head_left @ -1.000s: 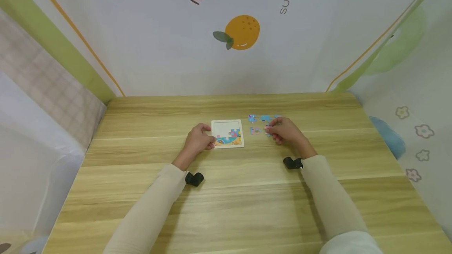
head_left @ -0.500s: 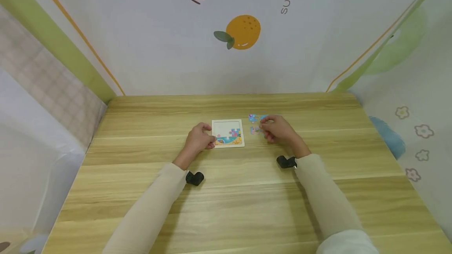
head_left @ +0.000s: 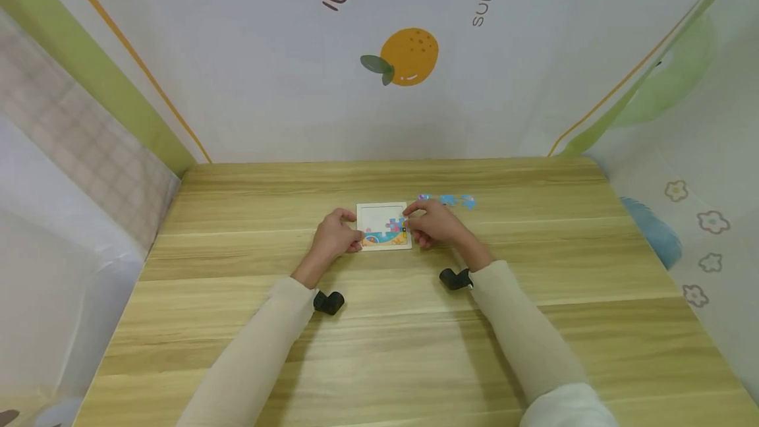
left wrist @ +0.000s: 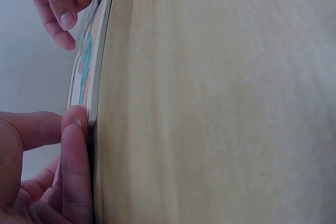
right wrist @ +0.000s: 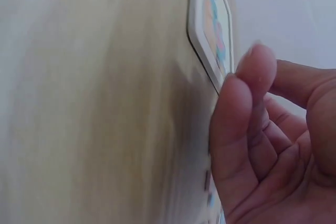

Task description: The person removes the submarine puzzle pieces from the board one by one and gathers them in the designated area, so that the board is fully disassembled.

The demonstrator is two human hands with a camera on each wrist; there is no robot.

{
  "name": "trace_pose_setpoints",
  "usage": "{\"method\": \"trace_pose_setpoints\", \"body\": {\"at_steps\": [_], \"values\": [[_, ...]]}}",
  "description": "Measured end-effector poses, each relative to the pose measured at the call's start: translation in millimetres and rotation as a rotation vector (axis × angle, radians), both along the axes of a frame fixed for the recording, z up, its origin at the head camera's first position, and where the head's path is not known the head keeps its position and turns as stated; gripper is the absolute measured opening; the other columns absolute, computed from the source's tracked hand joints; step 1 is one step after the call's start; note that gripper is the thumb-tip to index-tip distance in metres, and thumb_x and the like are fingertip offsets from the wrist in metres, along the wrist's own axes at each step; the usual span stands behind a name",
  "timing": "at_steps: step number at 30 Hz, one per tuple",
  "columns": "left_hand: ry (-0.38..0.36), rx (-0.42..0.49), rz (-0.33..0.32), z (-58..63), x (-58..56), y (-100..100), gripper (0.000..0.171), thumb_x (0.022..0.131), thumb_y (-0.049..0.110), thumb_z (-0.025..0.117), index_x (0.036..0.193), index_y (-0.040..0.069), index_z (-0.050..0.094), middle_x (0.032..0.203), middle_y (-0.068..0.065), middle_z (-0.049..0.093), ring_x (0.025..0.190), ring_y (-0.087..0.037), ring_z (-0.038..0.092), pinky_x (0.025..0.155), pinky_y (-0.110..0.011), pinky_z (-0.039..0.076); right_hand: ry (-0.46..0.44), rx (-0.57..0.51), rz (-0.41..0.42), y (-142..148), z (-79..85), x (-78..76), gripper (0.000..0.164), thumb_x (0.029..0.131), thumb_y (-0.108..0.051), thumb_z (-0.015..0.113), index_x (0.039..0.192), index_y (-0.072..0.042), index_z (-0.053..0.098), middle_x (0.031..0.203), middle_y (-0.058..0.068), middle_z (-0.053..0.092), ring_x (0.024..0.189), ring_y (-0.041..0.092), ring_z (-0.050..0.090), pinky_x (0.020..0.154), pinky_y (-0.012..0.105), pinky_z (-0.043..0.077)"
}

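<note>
A square puzzle board (head_left: 388, 248) with a pale rim lies on the table. Fitted pieces (head_left: 384, 237) with a sea picture fill its lower part and right side, while the upper left shows bare white. My left hand (head_left: 335, 233) grips the board's left edge between thumb and fingers. At the opposite edge is my right hand (head_left: 437, 223), thumb and finger pinched together over the rim. It holds a small puzzle piece, mostly hidden by the fingertips. In the right wrist view, the right hand (right wrist: 268, 135) is close beside the board's corner (right wrist: 202, 51).
Several loose blue puzzle pieces (head_left: 450, 200) lie on the wooden table (head_left: 391, 335), right of the board and behind the right hand. A white printed cloth (head_left: 284, 97) stands along the table's back edge. Black wrist cameras (head_left: 455, 279) sit at both cuffs.
My right hand has moved left from the loose pieces to the board's right edge, carrying a puzzle piece. The left hand has stayed at the board's left edge.
</note>
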State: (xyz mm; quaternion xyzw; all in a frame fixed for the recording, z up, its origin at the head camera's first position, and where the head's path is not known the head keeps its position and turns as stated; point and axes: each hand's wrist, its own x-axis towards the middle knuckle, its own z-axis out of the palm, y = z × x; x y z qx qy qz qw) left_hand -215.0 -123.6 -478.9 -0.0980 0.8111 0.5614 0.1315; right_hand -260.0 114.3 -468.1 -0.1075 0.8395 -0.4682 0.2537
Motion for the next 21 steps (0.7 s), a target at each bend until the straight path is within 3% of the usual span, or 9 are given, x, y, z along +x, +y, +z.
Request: {"method": "trace_pose_setpoints", "body": {"at_steps": [8,21], "values": [[-0.001,0.008,-0.001,0.1,-0.5,0,0.039,0.085,-0.001,0.07,0.119,0.001,0.053,0.071,-0.008,0.059,0.048,-0.009,0.061,0.052,-0.021,0.057,-0.008,0.061,0.015,-11,-3.1,5.2,0.033,0.094,-0.015,0.064,0.124,-0.009,0.053,0.061,0.008,0.058,0.043,0.015,0.055,0.049,0.029,0.056],[0.0,0.0,0.0,-1.4,-0.9,0,0.037,0.085,-0.001,0.07,0.118,0.001,0.054,0.071,-0.009,0.059,0.049,-0.01,0.062,0.051,-0.021,0.057,0.005,0.121,0.097,-16,0.2,-2.5,0.028,0.096,-0.016,0.061,0.116,-0.005,0.043,0.059,0.006,0.057,0.043,0.015,0.053,0.044,0.022,0.048]]}}
